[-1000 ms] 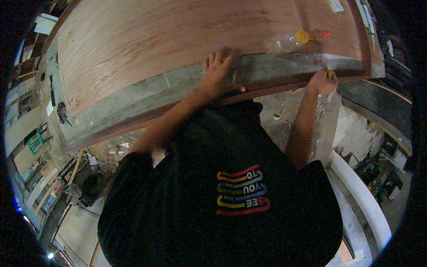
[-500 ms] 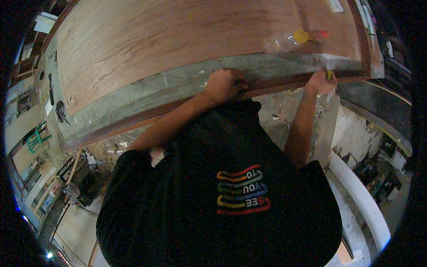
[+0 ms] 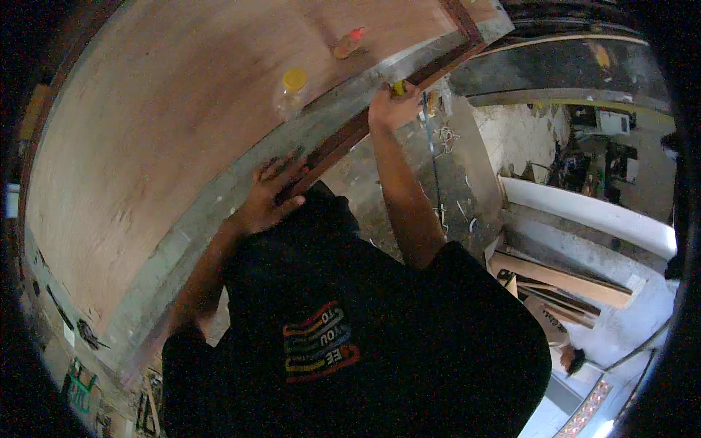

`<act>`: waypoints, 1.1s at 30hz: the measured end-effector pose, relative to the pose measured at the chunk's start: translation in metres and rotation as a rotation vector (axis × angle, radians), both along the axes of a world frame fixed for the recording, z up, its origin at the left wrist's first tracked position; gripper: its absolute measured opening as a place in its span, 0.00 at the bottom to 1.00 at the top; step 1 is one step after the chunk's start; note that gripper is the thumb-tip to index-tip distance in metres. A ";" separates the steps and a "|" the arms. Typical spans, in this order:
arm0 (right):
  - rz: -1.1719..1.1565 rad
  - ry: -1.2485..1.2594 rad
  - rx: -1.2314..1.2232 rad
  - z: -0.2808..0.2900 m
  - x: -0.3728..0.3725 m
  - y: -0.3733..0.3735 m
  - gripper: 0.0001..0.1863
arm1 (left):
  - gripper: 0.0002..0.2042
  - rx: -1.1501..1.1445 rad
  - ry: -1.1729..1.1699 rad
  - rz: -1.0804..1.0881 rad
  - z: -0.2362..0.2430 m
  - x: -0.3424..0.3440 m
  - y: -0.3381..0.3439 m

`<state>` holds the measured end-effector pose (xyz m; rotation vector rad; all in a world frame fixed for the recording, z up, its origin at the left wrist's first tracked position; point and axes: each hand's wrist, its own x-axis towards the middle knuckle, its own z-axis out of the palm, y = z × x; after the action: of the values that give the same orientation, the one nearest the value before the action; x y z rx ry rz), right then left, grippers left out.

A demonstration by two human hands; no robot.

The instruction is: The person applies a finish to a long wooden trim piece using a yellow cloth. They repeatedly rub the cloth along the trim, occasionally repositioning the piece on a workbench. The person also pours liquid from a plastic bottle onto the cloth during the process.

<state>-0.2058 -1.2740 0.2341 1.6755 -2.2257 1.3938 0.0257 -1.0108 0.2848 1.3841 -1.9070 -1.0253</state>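
Observation:
A dark brown wooden rail [image 3: 343,139] edges a grey board, with a large plywood sheet [image 3: 182,95] lying on it. My left hand [image 3: 272,196] rests over the rail with its fingers spread, holding nothing. Farther right along the rail, near its corner, my right hand [image 3: 393,108] is closed around a small yellow-green object [image 3: 399,87]; its kind is mostly hidden by the fingers. On the sheet, beyond my hands, stand a clear plastic jar with a yellow lid [image 3: 293,80] and a small bottle with a red cap [image 3: 349,45].
Scraps and pale shavings [image 3: 447,139] litter the floor beyond the rail. A long white board [image 3: 591,212] and several wooden planks [image 3: 562,281] lie to the right. Another person [image 3: 551,328] is far off at lower right. A green chair [image 3: 80,387] stands at lower left.
The view has swung to the right, so the panel appears tilted and farther left. My left hand has gone from curled to spread. My right hand still grips the yellow-green object near the corner.

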 end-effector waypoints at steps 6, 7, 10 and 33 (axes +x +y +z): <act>0.021 0.005 0.082 0.022 0.008 0.007 0.25 | 0.41 -0.001 -0.046 -0.103 0.002 -0.028 -0.036; 0.042 -0.054 0.019 0.022 0.008 0.007 0.24 | 0.42 -0.023 -0.071 -0.123 0.006 -0.037 -0.045; 0.054 -0.327 0.020 0.013 0.005 0.012 0.22 | 0.45 -0.049 -0.011 -0.145 0.007 -0.059 -0.070; 0.041 -0.997 -0.183 0.013 -0.204 -0.284 0.13 | 0.49 0.298 0.379 -0.236 0.022 -0.228 -0.403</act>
<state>-0.4100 -1.5582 0.2473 1.0505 -2.2676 2.7719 -0.2020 -1.4133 0.3066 1.0304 -1.7049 -1.6146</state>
